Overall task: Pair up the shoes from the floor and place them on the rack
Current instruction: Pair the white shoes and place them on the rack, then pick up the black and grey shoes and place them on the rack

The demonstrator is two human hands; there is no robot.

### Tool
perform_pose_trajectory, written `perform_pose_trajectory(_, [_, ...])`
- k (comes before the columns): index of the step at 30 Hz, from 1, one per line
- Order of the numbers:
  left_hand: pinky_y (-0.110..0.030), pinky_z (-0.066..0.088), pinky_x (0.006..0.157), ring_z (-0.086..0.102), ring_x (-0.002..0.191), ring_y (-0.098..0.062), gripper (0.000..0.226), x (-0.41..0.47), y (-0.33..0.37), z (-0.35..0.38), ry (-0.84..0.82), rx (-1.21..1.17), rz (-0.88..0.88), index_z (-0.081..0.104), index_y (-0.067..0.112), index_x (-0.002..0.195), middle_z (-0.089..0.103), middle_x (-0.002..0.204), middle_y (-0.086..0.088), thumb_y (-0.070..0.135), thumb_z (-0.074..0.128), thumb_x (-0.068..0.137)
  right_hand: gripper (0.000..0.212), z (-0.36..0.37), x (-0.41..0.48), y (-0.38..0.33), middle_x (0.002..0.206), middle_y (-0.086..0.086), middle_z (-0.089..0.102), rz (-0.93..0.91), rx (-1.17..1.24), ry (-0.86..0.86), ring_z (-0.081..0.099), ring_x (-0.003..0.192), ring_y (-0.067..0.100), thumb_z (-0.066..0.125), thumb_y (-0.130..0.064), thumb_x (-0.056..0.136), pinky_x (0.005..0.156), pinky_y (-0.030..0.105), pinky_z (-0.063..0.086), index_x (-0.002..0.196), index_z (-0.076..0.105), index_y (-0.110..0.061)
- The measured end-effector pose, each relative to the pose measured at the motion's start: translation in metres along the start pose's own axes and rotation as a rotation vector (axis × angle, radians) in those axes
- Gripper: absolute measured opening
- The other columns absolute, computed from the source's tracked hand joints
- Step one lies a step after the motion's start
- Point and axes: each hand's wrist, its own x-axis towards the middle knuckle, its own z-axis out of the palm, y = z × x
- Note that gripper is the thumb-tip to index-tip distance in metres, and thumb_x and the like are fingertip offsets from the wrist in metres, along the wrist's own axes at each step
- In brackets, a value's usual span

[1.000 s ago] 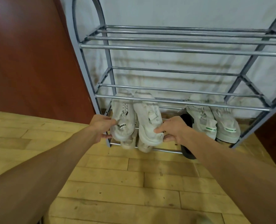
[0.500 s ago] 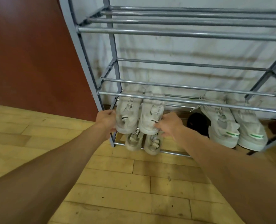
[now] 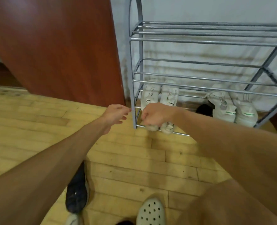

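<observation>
White pair (image 3: 160,98) on rack (image 3: 199,41), bottom tier, left end, heels hidden behind right hand (image 3: 157,115), fingers curled, grasp cannot be told; left hand (image 3: 116,114) at its 9 o'clock, released, holding nothing; dark shoe (image 3: 77,192) on floor (image 3: 134,159), 7 o'clock, partly covered by forearm (image 3: 45,168).

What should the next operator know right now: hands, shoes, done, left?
Left hand: open, holding nothing, beside the left post of the rack.
Right hand: curled in front of the white pair; grip hidden.
Done: white pair and green-striped pair sit on the bottom shelf, with a black shoe between them.
Left: dark shoe lies on the floor and needs its mate. White clog is at the frame bottom, possibly worn.
</observation>
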Motion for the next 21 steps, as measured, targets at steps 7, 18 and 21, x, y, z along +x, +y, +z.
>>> perform_pose_trajectory(7, [-0.027,0.046,0.082,0.059,0.1,-0.017,0.029,-0.09,-0.077,-0.045,-0.031,0.157,-0.105,0.064,0.012,0.116,0.062,0.11,0.0,0.027,0.053,0.094,0.033,0.06,-0.032,-0.053,0.123,0.014,0.065,-0.093,-0.121,-0.056,0.061,0.114,0.031,0.054,-0.018,0.093,0.097,0.043,0.051,0.117,0.065,0.001])
perform_pose_trajectory(18, [-0.028,0.043,0.085,0.054,0.108,-0.022,0.029,-0.193,-0.277,-0.018,-0.276,0.36,-0.442,0.048,0.003,0.126,0.049,0.134,-0.019,0.013,0.043,0.098,0.038,0.13,-0.049,-0.06,0.128,0.005,0.057,-0.209,-0.21,-0.161,0.053,0.116,0.024,0.056,-0.024,0.095,0.083,0.027,0.04,0.131,0.056,-0.014])
perform_pose_trajectory(21, [-0.036,0.032,0.103,0.028,0.14,-0.031,0.049,-0.217,-0.326,-0.004,-0.545,0.741,-0.472,0.03,0.007,0.143,0.029,0.152,-0.013,0.02,0.042,0.097,0.038,0.131,-0.052,-0.062,0.128,0.003,0.058,-0.235,-0.266,-0.184,0.054,0.116,0.023,0.058,-0.03,0.093,0.094,0.032,0.044,0.129,0.057,-0.018])
